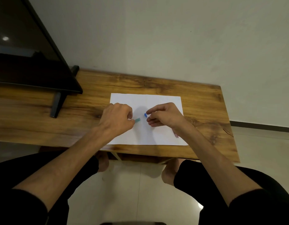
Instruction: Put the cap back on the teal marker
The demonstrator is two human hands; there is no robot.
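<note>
A white sheet of paper (147, 101) lies on a wooden table (156, 83). Over the sheet, my left hand (117, 118) pinches a small teal piece (137, 120) between thumb and curled fingers. My right hand (165, 115) holds a small blue piece (145, 114) at its fingertips, with a thin dark part just below it. The two pieces are a short gap apart, above the middle of the sheet. A thin pink pen-like thing (176, 134) lies on the paper under my right wrist, mostly hidden.
A black flat screen (26, 62) on a black stand (57, 104) takes up the table's left part. A pale wall rises behind the table. My knees in dark trousers and bare feet (167, 174) are on the tiled floor below the front edge.
</note>
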